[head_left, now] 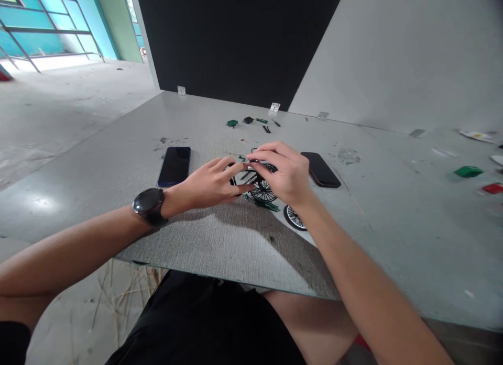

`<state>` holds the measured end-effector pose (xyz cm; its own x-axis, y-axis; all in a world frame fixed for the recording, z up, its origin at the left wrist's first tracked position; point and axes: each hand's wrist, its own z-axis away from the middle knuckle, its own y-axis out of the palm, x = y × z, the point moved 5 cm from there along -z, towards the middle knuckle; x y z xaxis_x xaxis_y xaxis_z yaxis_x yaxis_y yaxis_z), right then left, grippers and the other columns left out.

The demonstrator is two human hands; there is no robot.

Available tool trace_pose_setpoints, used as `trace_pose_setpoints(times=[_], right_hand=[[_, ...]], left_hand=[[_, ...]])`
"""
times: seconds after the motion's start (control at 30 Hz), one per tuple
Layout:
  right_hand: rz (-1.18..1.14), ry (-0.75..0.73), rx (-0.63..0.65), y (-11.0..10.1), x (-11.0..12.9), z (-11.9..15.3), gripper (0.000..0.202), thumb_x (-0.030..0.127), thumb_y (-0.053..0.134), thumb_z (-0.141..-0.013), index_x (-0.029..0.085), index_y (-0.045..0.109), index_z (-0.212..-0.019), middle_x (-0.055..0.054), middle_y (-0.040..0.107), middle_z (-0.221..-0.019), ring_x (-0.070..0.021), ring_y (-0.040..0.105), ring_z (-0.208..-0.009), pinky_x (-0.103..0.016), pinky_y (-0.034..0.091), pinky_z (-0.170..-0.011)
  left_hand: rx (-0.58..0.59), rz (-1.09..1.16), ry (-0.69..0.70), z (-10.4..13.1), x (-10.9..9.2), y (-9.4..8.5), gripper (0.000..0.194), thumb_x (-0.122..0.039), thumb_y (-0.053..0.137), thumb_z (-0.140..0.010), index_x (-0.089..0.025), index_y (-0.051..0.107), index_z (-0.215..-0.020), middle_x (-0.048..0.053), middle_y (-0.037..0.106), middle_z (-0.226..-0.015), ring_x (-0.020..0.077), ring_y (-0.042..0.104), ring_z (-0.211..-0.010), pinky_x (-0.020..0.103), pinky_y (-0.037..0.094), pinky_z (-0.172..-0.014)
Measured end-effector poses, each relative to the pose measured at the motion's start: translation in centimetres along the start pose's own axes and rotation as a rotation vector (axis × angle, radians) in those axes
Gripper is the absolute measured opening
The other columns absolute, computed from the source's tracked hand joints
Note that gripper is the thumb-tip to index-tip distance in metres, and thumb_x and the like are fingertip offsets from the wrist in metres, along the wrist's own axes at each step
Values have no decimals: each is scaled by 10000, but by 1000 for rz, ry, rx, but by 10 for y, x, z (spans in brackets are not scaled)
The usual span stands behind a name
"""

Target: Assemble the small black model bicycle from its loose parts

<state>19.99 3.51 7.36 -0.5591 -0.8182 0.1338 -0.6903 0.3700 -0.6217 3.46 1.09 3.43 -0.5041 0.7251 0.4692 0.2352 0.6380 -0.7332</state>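
Note:
A small model bicycle with a black spoked wheel stands partly hidden between my hands. My left hand, with a black watch on the wrist, holds it from the left, its fingers closed about the frame. Thumb and fingertips of my right hand are pinched together at the top of the bicycle; what lies between them is too small to make out. A loose spoked wheel lies flat beneath my right wrist. Below the bicycle is a thin dark green piece on the table.
Phones lie on both sides, one at left and another at right. Small green and black parts are scattered toward the back panel. Farther right sits a green piece near a red one. The table's glass edge runs above my lap.

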Motion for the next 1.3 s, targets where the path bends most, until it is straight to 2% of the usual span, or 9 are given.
trace_pose_setpoints(times=[0.17,0.33,0.43,0.57,0.7,0.9,1.13,1.3], right_hand=[[-35,-16,115,1,-3,-2,244,203,613,-979,297,732,-1170,-29,772,-1052,-226,696,-1009,-395,561,-876],[-50,87,191,2,-8,-1,336,202,598,-984,298,680,-1295,-50,754,-1134,-218,705,-985,-398,565,-869],[-75,99,193,1,-8,-2,298,194,552,-1004,282,704,-1245,-51,759,-1129,-216,705,-985,-399,560,-873],[-95,69,211,2,-9,-3,274,200,581,-994,304,722,-1204,-23,780,-1083,-227,699,-1009,-410,555,-879],[-122,108,179,2,-14,-2,271,238,639,-969,289,722,-1222,-33,774,-1124,-218,713,-968,-403,567,-874],[-203,196,163,4,-15,-1,159,283,624,-978,276,761,-1058,-17,787,-1030,-204,725,-915,-386,594,-836],[-401,423,-5,7,-29,4,160,347,731,-903,233,783,-1002,-42,802,-941,-216,764,-871,-401,640,-825],[-506,467,22,8,-33,5,206,346,770,-865,221,793,-1028,-56,806,-994,-226,768,-911,-434,644,-890]], left_hand=[[16,26,2,2,2,2,393,-319,590,-996,-315,546,-1386,127,533,-1290,278,542,-1136,429,539,-919],[30,57,-14,4,3,4,410,-306,611,-982,-330,539,-1385,126,523,-1340,282,541,-1160,432,537,-921],[35,60,-15,4,3,4,412,-308,624,-974,-324,539,-1377,133,519,-1353,292,536,-1175,436,539,-915],[32,41,-12,3,3,1,407,-282,614,-976,-324,531,-1372,129,532,-1324,284,540,-1156,432,544,-905],[30,33,-13,2,4,0,421,-257,614,-970,-321,521,-1376,126,535,-1320,284,537,-1152,436,548,-903],[28,45,-11,2,4,0,409,-241,596,-976,-320,530,-1372,136,531,-1330,289,539,-1145,440,547,-897],[42,48,-12,2,3,-1,373,-250,592,-980,-309,552,-1346,139,511,-1371,291,533,-1151,437,545,-892],[26,46,-19,2,3,-3,351,-245,594,-974,-303,563,-1319,129,513,-1362,286,528,-1155,430,542,-902]])
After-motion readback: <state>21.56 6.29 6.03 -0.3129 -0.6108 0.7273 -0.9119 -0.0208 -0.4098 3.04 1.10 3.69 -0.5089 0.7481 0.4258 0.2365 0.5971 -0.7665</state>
